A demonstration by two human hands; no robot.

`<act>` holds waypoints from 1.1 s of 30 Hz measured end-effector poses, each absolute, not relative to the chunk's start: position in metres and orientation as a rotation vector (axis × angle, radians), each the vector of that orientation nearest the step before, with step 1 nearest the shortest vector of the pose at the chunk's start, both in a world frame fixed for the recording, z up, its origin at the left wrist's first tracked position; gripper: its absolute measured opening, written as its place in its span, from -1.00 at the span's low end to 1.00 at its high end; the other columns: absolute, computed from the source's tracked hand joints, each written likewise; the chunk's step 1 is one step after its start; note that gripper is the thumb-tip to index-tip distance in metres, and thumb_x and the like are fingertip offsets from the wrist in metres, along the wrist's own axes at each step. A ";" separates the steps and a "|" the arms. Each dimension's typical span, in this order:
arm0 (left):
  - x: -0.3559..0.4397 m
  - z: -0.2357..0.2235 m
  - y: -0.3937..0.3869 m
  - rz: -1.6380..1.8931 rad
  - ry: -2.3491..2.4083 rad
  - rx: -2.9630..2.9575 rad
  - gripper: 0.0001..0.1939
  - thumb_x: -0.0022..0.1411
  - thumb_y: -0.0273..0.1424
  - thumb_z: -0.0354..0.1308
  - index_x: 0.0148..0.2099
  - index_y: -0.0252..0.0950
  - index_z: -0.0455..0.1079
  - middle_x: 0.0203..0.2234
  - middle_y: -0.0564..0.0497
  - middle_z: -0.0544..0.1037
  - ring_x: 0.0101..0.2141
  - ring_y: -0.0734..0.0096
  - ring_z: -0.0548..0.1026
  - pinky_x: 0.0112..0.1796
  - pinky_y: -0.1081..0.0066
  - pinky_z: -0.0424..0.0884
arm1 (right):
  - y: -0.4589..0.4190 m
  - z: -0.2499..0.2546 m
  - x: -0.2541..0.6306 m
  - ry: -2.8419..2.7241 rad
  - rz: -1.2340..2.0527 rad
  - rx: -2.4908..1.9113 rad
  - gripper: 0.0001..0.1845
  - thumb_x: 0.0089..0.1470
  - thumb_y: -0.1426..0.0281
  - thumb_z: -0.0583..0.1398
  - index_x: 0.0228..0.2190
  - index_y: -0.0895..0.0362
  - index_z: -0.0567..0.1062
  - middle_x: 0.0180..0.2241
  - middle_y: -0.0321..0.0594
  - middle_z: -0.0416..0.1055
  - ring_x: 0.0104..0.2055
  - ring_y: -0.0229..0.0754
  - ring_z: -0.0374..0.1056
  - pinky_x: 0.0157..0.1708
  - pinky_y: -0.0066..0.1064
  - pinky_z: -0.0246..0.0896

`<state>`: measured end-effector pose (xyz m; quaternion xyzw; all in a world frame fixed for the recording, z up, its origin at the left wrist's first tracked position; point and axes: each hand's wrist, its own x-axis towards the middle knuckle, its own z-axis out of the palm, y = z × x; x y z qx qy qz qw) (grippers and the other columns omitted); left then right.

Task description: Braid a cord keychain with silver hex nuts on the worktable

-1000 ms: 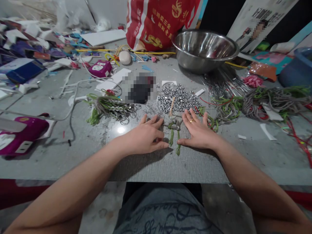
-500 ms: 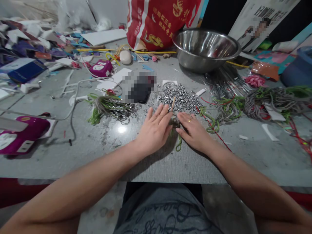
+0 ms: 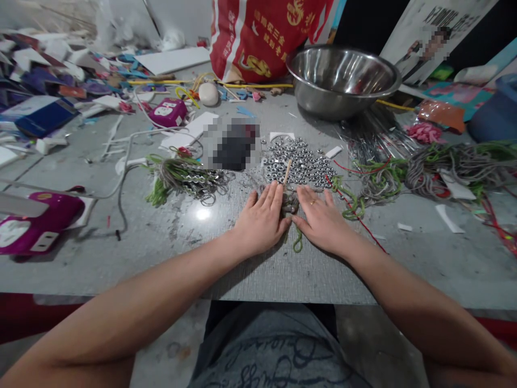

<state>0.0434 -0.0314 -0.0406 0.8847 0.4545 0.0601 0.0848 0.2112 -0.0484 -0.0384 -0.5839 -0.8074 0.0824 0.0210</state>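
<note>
My left hand (image 3: 262,216) lies palm down on the grey table (image 3: 258,275), its fingers stretched forward. Opposite it, my right hand (image 3: 323,216) rests flat too, fingers extended and a ring on one of them. Between and partly under both hands sits a small grey-green cord bundle (image 3: 291,203); a green cord loop (image 3: 298,241) sticks out toward me. Just beyond the fingertips spreads a pile of silver beads (image 3: 297,159), with a thin wooden stick (image 3: 287,171) at its near side. What lies beneath my palms is hidden.
Left stands a bundle of green and grey cords (image 3: 173,175) with metal rings, near a dark phone (image 3: 234,148). A steel bowl (image 3: 343,89) and a red bag (image 3: 258,43) are at the back. More cords (image 3: 428,170) lie right. Purple power sockets (image 3: 40,223) are far left.
Both hands have shifted slightly, the left one a little toward me with its fingers closer together. More of the grey cord bundle shows between them.
</note>
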 end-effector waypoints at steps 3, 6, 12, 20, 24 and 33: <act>0.042 -0.037 -0.033 0.046 1.388 2.635 -0.26 0.25 -0.12 -0.19 0.28 -0.59 -0.14 0.25 -0.39 -0.11 0.25 0.00 -0.14 0.16 -0.03 -0.11 | -0.050 -0.038 0.211 -2.552 0.165 -1.890 -0.30 0.17 0.14 -0.16 0.19 0.37 0.06 0.25 0.13 -0.13 0.30 0.09 -0.24 0.19 0.13 -0.39; 0.040 -0.034 -0.033 -0.051 1.426 2.623 -0.15 0.21 0.01 -0.22 0.29 -0.61 -0.16 0.26 -0.40 -0.16 0.26 -0.03 -0.18 0.17 0.00 -0.14 | -0.051 -0.038 0.210 -2.566 0.052 -1.968 -0.22 0.16 0.06 -0.18 0.19 0.41 0.04 0.26 0.17 -0.16 0.30 0.10 -0.26 0.20 0.10 -0.47; 0.031 -0.030 -0.033 -0.152 1.496 2.620 0.01 0.12 0.14 -0.20 0.29 -0.67 -0.21 0.26 -0.41 -0.18 0.26 -0.05 -0.20 0.18 0.07 -0.18 | -0.054 -0.033 0.211 -2.537 -0.077 -2.174 0.02 0.05 -0.14 -0.22 0.18 0.51 0.00 0.23 0.29 -0.13 0.29 0.19 -0.25 0.17 0.15 -0.59; 0.016 -0.026 -0.032 -0.284 1.598 2.621 0.10 0.05 0.21 -0.16 0.29 -0.67 -0.18 0.26 -0.41 -0.16 0.25 -0.08 -0.20 0.19 0.06 -0.20 | -0.056 -0.031 0.225 -2.462 -0.161 -2.291 0.12 -0.04 -0.24 -0.29 0.17 0.48 0.05 0.22 0.30 -0.09 0.29 0.21 -0.23 0.11 0.25 -0.71; 0.017 -0.025 -0.032 -0.213 1.611 2.642 0.08 0.04 0.21 -0.13 0.28 -0.64 -0.13 0.24 -0.44 -0.09 0.25 -0.15 -0.19 0.15 -0.11 -0.25 | -0.054 -0.034 0.228 -2.439 -0.132 -2.226 0.12 -0.05 -0.24 -0.21 0.16 0.49 0.07 0.21 0.33 -0.07 0.29 0.24 -0.25 0.09 0.30 -0.67; 0.021 -0.029 -0.028 0.529 1.066 2.696 -0.59 0.28 -0.37 -0.10 0.11 -0.48 0.17 0.09 -0.25 0.30 0.13 0.22 0.22 0.09 0.23 0.21 | -0.049 -0.033 0.226 -2.315 0.191 -1.316 -0.63 0.19 0.36 -0.04 -0.07 0.19 0.43 -0.03 -0.09 0.42 0.06 -0.19 0.28 0.07 -0.23 0.16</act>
